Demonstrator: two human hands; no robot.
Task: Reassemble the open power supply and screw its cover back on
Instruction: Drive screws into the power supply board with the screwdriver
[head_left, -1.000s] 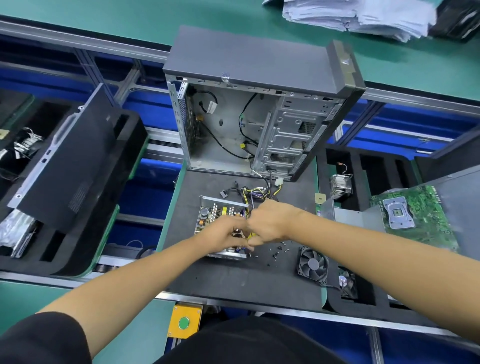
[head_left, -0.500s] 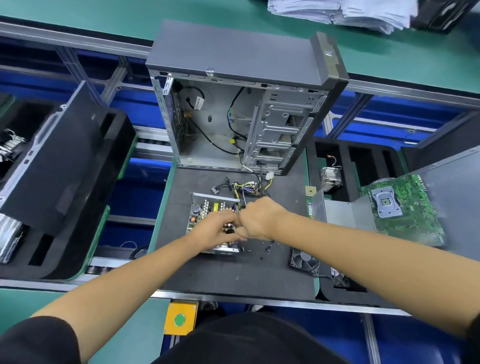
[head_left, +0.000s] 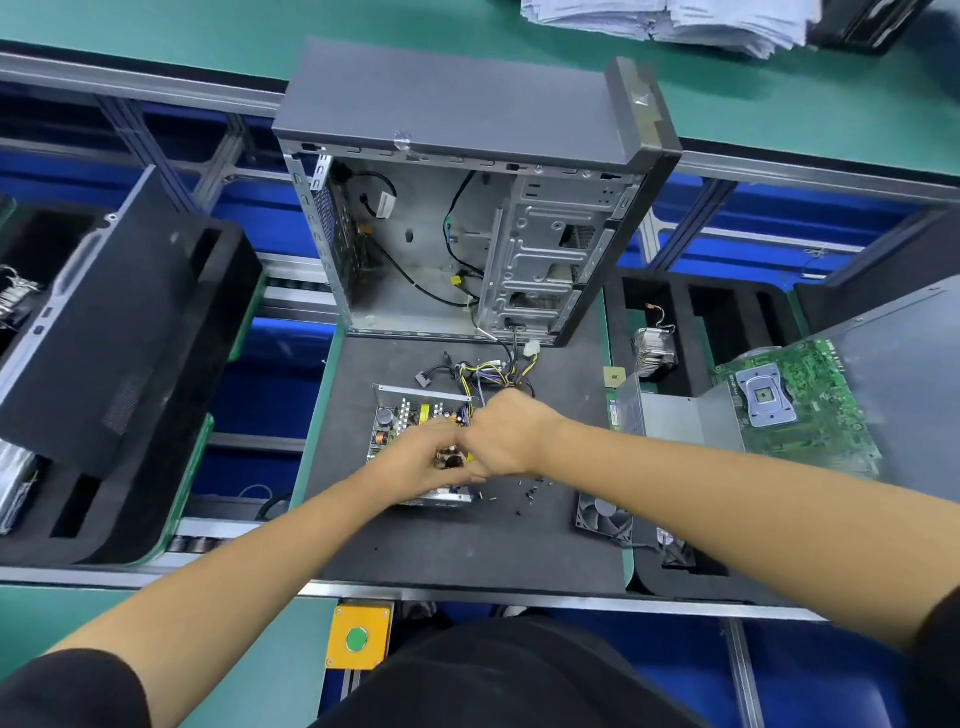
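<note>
Fingers: ours curl in on both hands, knuckles up, over the board; whether they pinch anything we cannot tell, tips hidden.
Left hand (head_left: 415, 457): ours, lies on the near half of the open power supply (head_left: 402, 423), fingers bent toward the right hand.
Right hand (head_left: 506, 439): ours, a loose fist at the supply's right edge, touching the left hand.
Power supply: open silver sheet-metal tray, flat on the dark mat (head_left: 447, 545); green board with round capacitors and a copper coil shows to the left of our fingers, the rest under them.
Wire bundle (head_left: 491, 371): yellow, black and purple leads, loose, just behind our right hand.
Screws (head_left: 530, 491): small and dark, scattered on the mat just right of the tray.
Fan (head_left: 604, 519): square black frame, flat at the mat's right edge.
PC case (head_left: 467, 208): grey steel tower, side open, upright behind the supply.
Motherboard (head_left: 795, 405): green, tilted, well to the right.
</note>
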